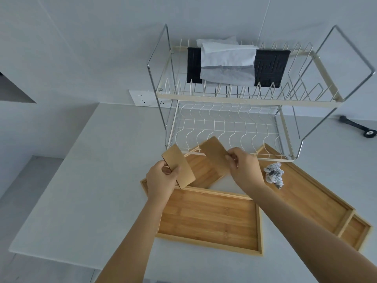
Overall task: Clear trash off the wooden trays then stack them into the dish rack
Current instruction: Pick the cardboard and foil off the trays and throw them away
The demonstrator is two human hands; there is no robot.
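Note:
Three wooden trays lie on the white counter: a large one (pixel 210 221) in front of me, a long one with a small end compartment (pixel 306 197) to the right, and a smaller one (pixel 202 168) partly under the rack. My left hand (pixel 161 180) holds a small flat wooden piece (pixel 178 168) above the large tray's far left corner. My right hand (pixel 242 166) holds a second small wooden piece (pixel 214 154) over the smaller tray. A crumpled paper wad (pixel 274 175) sits on the long tray. The two-tier wire dish rack (pixel 234 127) stands behind, its lower tier bare.
On the rack's upper tier lie a black mat (pixel 271 68) and white paper towels (pixel 226 60). A wall socket (pixel 142 98) sits left of the rack. A black tool (pixel 359 126) lies on the counter at far right. The counter's left edge drops to a lower surface.

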